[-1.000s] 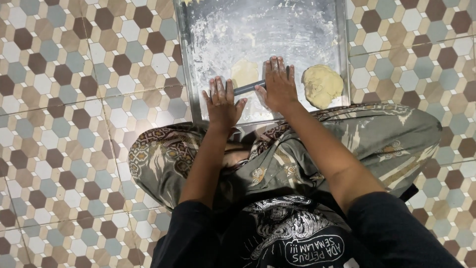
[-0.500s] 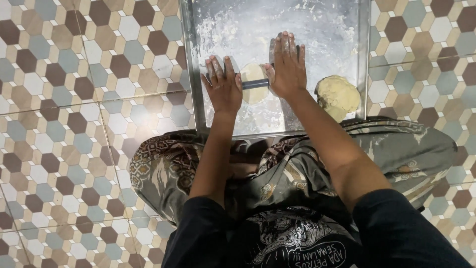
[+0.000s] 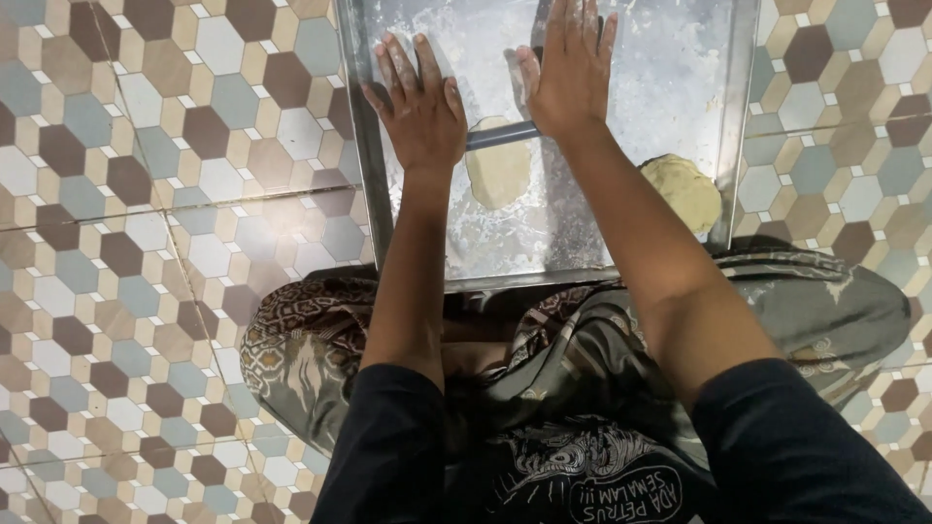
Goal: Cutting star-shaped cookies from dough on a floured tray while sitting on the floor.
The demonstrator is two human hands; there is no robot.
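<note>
- Widest of all, the floor of hexagonal tiles in brown, beige and grey-blue [image 3: 146, 243] fills the left and right of the view, and the person sits right on it.
- Across the lap lies a patterned olive-and-brown cloth [image 3: 320, 359], its far fold touching the tray's near edge.
- Here's the work surface: a flat rectangular metal tray dusted with white flour [image 3: 670, 78], set on the tiles just beyond the knees.
- Left hand [image 3: 419, 109] lies flat, palm down, fingers spread, bearing on one end of the roller.
- Right hand [image 3: 568, 68] does the same at the other end, fingers nearly together and stretched forward.
- A rough pale-yellow lump of dough [image 3: 684, 189] waits at the tray's near right corner, untouched and well apart from both hands.
- Between the hands sits the flattened oval piece of pale dough [image 3: 500, 173], partly rolled out, I'd judge, still narrow and thick-looking.
- Smallest, the thin grey metal rolling rod [image 3: 500, 134] crosses that oval's far end.
</note>
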